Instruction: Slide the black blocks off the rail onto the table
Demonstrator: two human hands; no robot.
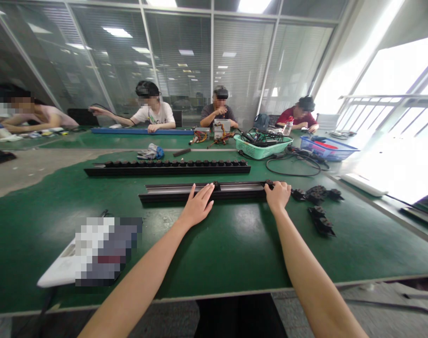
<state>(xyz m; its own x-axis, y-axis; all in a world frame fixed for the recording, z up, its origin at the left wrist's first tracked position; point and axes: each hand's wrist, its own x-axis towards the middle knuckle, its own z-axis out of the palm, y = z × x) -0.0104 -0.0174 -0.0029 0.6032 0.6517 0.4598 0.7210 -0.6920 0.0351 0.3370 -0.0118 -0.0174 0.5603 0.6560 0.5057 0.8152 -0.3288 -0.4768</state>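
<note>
A long black channel rail [171,198] with a silvery inner strip lies crosswise before me on the green table. My left hand [199,204] rests on its middle with fingers stretched out, beside a small black module [217,186] seated in the channel. At the rail's right end, my right hand [278,195] has its fingers curled around another small black module [269,182], mostly hidden by the thumb and fingers. Loose black modules [316,193] lie just right of that hand, and a joined pair [322,221] sits nearer to me.
Behind lies a second black rail [168,170] filled with a row of modules. Farther back are gloves [151,151], a green basket [263,149] of cables and a blue basket [328,152]. A white device [61,263] lies front left. Several people sit across the table.
</note>
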